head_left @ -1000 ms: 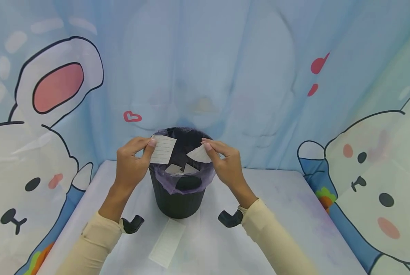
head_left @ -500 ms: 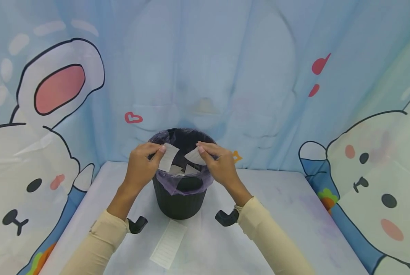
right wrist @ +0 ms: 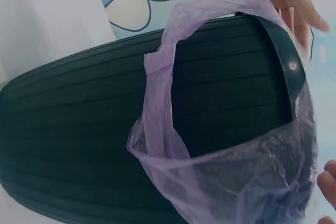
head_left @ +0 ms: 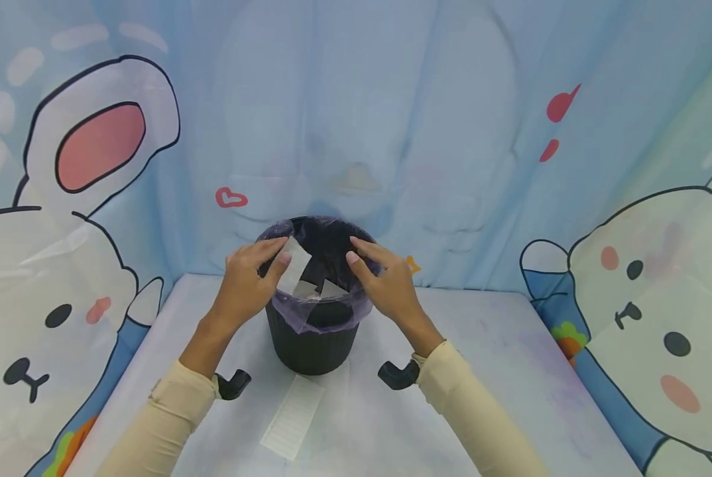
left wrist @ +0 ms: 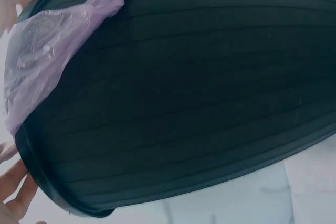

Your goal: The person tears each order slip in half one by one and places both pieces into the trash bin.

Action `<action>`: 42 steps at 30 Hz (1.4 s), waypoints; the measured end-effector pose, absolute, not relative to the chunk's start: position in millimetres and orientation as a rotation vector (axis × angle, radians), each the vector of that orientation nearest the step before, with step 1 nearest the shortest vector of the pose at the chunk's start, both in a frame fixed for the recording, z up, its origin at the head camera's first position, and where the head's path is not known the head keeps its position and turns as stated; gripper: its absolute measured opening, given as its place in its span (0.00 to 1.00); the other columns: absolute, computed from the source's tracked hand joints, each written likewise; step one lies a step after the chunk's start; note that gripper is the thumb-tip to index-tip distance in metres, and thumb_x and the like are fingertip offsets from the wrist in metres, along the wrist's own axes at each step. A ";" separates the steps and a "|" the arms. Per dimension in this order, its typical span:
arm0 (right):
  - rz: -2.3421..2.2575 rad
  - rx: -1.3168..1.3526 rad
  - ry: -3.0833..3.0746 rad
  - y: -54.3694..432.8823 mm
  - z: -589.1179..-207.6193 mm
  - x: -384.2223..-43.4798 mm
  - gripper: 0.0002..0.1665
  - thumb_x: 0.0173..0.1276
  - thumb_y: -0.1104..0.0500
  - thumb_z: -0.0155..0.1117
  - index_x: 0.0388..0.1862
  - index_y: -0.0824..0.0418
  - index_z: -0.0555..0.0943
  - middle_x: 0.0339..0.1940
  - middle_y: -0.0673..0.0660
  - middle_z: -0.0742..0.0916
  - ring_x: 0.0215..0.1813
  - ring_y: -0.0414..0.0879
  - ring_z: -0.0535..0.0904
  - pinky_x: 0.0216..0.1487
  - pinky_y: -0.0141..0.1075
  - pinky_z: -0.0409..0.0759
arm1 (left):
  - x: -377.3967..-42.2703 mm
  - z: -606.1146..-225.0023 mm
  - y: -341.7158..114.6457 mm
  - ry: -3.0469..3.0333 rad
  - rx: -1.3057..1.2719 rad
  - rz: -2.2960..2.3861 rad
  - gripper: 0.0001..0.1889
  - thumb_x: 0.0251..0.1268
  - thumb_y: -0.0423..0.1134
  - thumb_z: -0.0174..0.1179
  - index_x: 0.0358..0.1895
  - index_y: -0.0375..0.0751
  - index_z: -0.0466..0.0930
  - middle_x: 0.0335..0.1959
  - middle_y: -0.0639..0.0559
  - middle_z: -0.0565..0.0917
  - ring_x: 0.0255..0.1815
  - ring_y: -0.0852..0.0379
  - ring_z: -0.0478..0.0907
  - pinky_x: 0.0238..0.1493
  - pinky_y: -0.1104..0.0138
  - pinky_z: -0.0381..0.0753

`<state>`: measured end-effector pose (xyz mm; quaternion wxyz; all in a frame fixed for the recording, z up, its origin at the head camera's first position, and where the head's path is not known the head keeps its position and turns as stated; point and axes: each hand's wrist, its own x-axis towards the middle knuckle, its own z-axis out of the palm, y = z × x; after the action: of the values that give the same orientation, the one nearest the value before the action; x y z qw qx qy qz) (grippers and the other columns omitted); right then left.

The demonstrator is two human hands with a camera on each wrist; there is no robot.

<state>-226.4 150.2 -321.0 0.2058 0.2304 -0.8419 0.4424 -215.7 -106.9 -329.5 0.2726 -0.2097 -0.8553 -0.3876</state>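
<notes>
A black bin point(head_left: 311, 344) lined with a thin purple bag point(head_left: 314, 319) stands on the table. Over its left rim is my left hand point(head_left: 247, 281), thumb and forefinger apart. A lined scrap of white paper point(head_left: 297, 260) shows right beside those fingertips, over the bin's mouth. On the opposite side my right hand point(head_left: 388, 277) has its thumb and fingers spread, holding nothing. Further paper scraps point(head_left: 333, 289) lie inside the bin. Both wrist views mostly show the ribbed bin wall point(left wrist: 184, 87) and the folded-over bag point(right wrist: 163, 103), with fingers near the rim.
A lined paper strip point(head_left: 293, 417) lies flat on the white table point(head_left: 463, 391) in front of the bin. Behind rises a blue curtain point(head_left: 356, 119) printed with white cartoon animals. Dark curved pieces point(head_left: 399, 375) stick out at both cuffs.
The right hand has let go of its scrap, and its fingers have spread. My left hand has come inward over the bin, and its thumb and forefinger have parted beside the lined scrap.
</notes>
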 end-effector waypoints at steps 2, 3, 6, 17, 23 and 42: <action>1.230 0.630 -2.342 153.8 -321.8 -223.7 0.29 0.76 0.44 0.59 0.71 0.54 0.75 0.70 0.57 0.79 0.73 0.55 0.72 0.74 0.58 0.63 | -214.2 -329.1 -110.0 -2.324 -0.576 -1.033 0.26 0.77 0.49 0.55 0.69 0.37 0.74 0.66 0.39 0.78 0.69 0.38 0.72 0.71 0.39 0.56; 1.222 0.625 -2.335 155.8 -322.3 -222.0 0.30 0.76 0.44 0.59 0.71 0.54 0.75 0.70 0.56 0.79 0.72 0.54 0.73 0.75 0.60 0.60 | -213.1 -328.8 -111.6 -2.329 -0.575 -1.029 0.27 0.77 0.50 0.54 0.70 0.37 0.73 0.67 0.39 0.77 0.70 0.39 0.71 0.73 0.39 0.55; 1.192 0.637 -2.288 162.4 -323.9 -217.0 0.31 0.76 0.44 0.59 0.72 0.55 0.74 0.70 0.55 0.79 0.70 0.52 0.75 0.74 0.61 0.60 | -207.0 -327.6 -116.0 -2.316 -0.537 -1.034 0.27 0.77 0.50 0.54 0.70 0.37 0.72 0.65 0.39 0.79 0.68 0.39 0.71 0.72 0.38 0.54; 1.233 0.565 -2.124 205.3 -350.9 -191.2 0.25 0.73 0.63 0.61 0.68 0.56 0.76 0.68 0.55 0.80 0.66 0.51 0.77 0.70 0.52 0.67 | -167.0 -348.7 -123.4 -2.405 -0.413 -0.896 0.17 0.68 0.44 0.66 0.53 0.36 0.82 0.38 0.46 0.87 0.40 0.48 0.84 0.41 0.53 0.82; 1.254 0.451 -2.193 219.2 -379.2 -181.1 0.23 0.74 0.61 0.61 0.66 0.59 0.77 0.63 0.57 0.83 0.64 0.52 0.78 0.69 0.51 0.67 | -153.6 -387.1 -112.1 -2.623 -0.326 -0.786 0.09 0.66 0.45 0.67 0.38 0.42 0.86 0.29 0.53 0.85 0.30 0.56 0.79 0.28 0.64 0.76; 1.245 0.344 -2.456 216.7 -446.4 -161.1 0.25 0.74 0.50 0.63 0.64 0.61 0.77 0.60 0.58 0.84 0.61 0.57 0.81 0.63 0.60 0.73 | -130.9 -518.2 -70.2 -3.223 -0.279 -0.301 0.44 0.49 0.66 0.72 0.48 0.22 0.76 0.36 0.37 0.78 0.40 0.41 0.78 0.45 0.47 0.76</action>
<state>-161.1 216.7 -446.4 0.1824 0.1221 -0.8702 0.4411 -130.9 -70.2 -518.2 -0.0538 -0.0856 -0.9906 -0.0926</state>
